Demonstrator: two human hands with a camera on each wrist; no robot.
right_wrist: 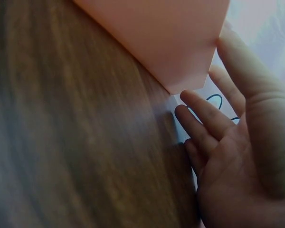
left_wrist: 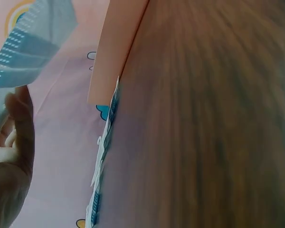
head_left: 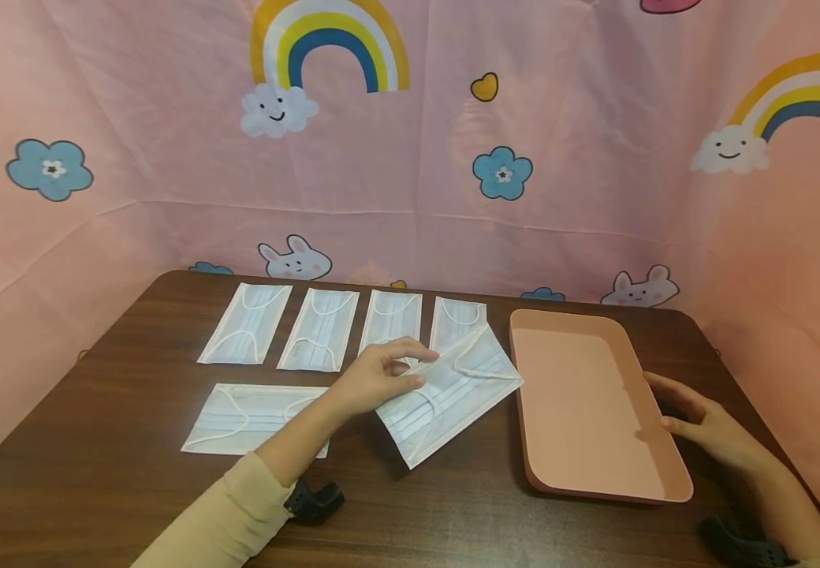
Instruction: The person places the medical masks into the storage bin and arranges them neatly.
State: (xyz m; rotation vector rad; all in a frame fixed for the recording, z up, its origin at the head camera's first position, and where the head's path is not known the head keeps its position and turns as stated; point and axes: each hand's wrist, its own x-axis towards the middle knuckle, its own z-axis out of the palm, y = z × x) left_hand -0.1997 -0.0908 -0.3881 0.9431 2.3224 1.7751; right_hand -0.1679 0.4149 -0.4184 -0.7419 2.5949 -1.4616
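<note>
Pale-blue and pleated, a face mask [head_left: 470, 386] is pinched in the left hand [head_left: 380, 379], just left of the pink tray [head_left: 587, 418]. The right hand [head_left: 711, 430], fingers loosely extended, touches the tray's right side. The left forearm [head_left: 296, 446] partly hides 1 flat mask [head_left: 240, 418]; the left-wrist view crops the held one.

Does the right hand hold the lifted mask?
No, the left hand pinches that mask, while the right hand is at the side of the tray.
</note>
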